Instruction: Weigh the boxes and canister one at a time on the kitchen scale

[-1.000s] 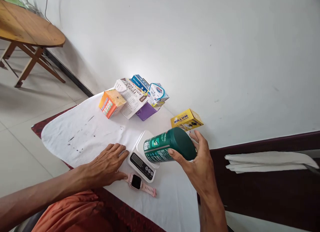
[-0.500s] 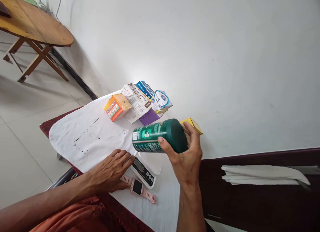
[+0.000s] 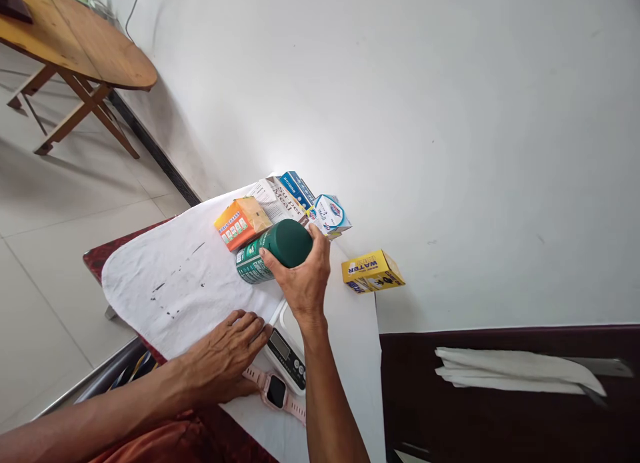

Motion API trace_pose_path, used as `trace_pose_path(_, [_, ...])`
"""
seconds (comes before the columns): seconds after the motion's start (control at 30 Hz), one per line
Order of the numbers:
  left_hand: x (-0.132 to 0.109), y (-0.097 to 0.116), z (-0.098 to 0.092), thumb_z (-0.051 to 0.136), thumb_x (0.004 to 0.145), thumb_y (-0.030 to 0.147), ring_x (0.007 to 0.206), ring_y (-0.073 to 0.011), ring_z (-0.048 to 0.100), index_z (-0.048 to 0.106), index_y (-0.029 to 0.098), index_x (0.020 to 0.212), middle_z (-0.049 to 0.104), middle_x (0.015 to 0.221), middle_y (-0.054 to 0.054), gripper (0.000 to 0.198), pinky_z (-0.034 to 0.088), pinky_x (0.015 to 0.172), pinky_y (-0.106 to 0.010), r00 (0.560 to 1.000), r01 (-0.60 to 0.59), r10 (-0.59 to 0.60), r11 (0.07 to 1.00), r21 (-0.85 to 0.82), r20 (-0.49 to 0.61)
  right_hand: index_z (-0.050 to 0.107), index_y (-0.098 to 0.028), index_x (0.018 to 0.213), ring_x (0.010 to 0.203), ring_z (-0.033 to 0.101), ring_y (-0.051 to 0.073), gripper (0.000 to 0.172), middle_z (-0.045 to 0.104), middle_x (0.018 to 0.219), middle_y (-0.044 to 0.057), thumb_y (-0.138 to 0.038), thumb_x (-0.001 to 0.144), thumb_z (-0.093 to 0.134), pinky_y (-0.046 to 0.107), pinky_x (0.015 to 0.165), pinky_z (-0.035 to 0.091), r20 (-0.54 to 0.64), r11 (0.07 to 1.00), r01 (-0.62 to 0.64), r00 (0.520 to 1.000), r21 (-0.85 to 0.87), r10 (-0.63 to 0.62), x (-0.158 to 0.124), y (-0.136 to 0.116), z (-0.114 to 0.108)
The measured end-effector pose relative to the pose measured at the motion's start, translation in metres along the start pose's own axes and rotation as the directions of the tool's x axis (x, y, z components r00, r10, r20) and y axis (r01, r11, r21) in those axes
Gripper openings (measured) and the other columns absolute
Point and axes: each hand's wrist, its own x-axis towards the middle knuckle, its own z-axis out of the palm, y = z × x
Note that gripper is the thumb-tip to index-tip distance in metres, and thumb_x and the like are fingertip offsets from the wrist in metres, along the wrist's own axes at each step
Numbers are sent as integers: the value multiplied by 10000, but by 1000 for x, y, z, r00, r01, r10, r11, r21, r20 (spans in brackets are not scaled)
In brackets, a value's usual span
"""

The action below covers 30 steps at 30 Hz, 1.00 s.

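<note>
My right hand (image 3: 301,278) is wrapped round a dark green canister (image 3: 267,252) with a white label, holding it tilted just in front of the group of boxes at the back of the white cloth (image 3: 165,283). My left hand (image 3: 223,360) lies flat with fingers spread on the cloth, touching the left end of a small white digital scale (image 3: 289,352). A pink smartwatch (image 3: 277,391) lies just in front of the scale. An orange box (image 3: 237,222) stands left of the canister.
A leaflet box, a blue box and a white-blue box (image 3: 330,214) cluster against the white wall. A yellow box (image 3: 371,272) lies to the right. A dark ledge carries folded white cloth (image 3: 515,370). A wooden table (image 3: 80,46) stands far left.
My right hand has carried the green canister from above the scale leftward and away, toward the boxes at the back. The yellow box is uncovered again. My left hand stays put.
</note>
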Motion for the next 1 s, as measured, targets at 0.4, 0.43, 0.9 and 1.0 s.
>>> trace_pose_path(0.4, [0,-2,-2,696,910,469,1278,-349,568,492,125,1433,622,1368,-173,658,421,1115,-528,999,-22,21,999,-45,-25,492,-210,1420,1256,564,299,742,584,1367,161,-578,831,752,467,932,557,1,993,-106,994,57,106,-24,26,-38])
trace_pose_path(0.43, [0,-2,-1,691,913,484,1281,-347,569,478,126,1448,622,1372,-173,678,422,1118,-528,999,-32,30,999,-43,-36,523,-211,1380,1225,583,289,664,603,1344,154,-561,854,730,441,889,569,-44,990,-130,990,57,132,-28,35,-46])
trace_pose_path(0.9, [0,-6,5,604,967,548,1292,-296,598,380,220,1568,642,1422,-103,720,473,1104,-460,994,-41,46,997,58,-97,300,-72,1483,1469,321,451,1146,359,1515,320,-603,616,827,557,1173,358,-377,514,-855,497,-63,781,10,252,-106])
trace_pose_path(1.0, [-1,-7,7,634,951,541,1319,-301,581,342,233,1598,610,1469,-100,774,468,1122,-460,996,-20,25,997,69,-81,268,-64,1498,1455,367,441,1207,344,1529,328,-605,593,856,521,1170,384,-365,449,-892,432,-40,825,27,281,-108])
